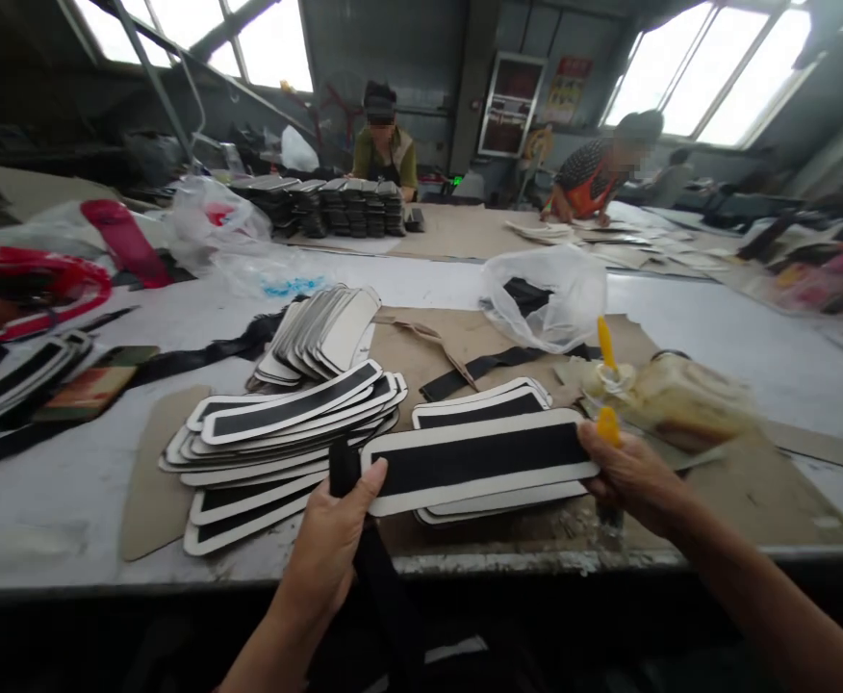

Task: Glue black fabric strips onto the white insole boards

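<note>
A long white panel with a black strip down its middle (479, 462) is stretched level between my two hands. My left hand (335, 529) is closed on its left end, thumb on top. A black band (382, 587) hangs down by that hand, its upper end behind my fingers. My right hand (638, 476) pinches the panel's right end and also has a yellow-handled tool (607, 426), its lower end below my fingers, perhaps a brush. Beneath the held panel lies a small stack of similar panels (483, 409). A larger fanned stack (263, 467) lies to the left.
Plain white pieces (320, 332) lie fanned behind the left stack. At right stands a cloudy container of brownish liquid (688, 399) with a yellow stick (606, 344) beside it. A plastic bag (551, 298) sits behind. Two people (385, 154) work across the table.
</note>
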A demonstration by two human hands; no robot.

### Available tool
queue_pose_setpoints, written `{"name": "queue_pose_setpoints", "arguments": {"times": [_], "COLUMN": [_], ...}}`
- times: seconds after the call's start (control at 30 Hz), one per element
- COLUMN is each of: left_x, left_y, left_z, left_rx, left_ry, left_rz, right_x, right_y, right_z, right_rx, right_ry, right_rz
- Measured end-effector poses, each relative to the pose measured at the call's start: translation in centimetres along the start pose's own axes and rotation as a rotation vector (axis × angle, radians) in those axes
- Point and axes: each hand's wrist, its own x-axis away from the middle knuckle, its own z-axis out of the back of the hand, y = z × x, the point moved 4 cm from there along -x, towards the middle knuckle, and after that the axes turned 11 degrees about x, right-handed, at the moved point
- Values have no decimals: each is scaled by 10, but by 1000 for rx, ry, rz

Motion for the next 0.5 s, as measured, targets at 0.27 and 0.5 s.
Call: {"name": "queue_pose_setpoints", "arguments": {"times": [0.27,0.5], "left_x": [-4,-7], "left_y": [6,40], "left_z": [11,26], "left_rx": [52,90], "left_ry": [-10,108], "left_rz": [72,29], "right_x": [-7,-21], "right_y": [-18,-55], "right_z": [-13,-41], "right_rx": [61,-108], "right_ry": [18,-147], "right_rz": [40,-22]}}
